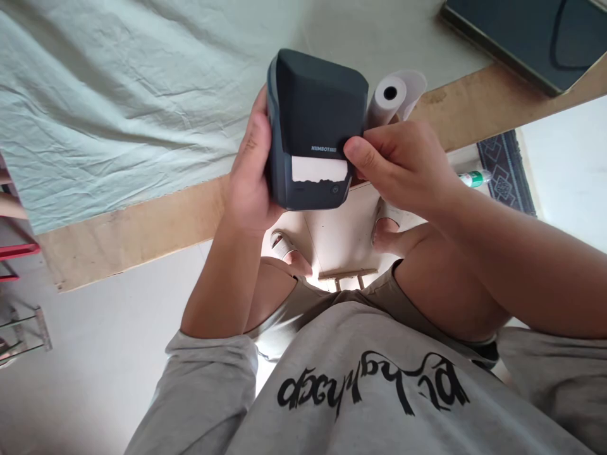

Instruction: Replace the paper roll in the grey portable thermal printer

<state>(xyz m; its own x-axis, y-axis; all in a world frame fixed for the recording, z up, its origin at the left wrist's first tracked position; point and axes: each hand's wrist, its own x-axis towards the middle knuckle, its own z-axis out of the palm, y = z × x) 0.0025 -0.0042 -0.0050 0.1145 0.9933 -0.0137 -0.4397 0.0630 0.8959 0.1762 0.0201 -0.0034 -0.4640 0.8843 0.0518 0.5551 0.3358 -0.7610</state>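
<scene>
Label printer (315, 126) is held upright above the surface (133, 221) edge, gripped along its left side by the left hand (251, 170). Right hand (403, 161) is curled at the printer's right side, thumb pressed by the label slot, a paper roll (391, 98) clasped behind its fingers. Wrinkled cloth (109, 95) lies beyond; open floor below.

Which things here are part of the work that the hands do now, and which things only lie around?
In use:
- label printer, gripped by the left hand
- right hand, pinching at the printer's edge
- white paper at its slot
- paper roll, just behind the right hand

Lying about:
- dark tablet on the table
- pale cloth
- bottle on the floor
- rug
</scene>
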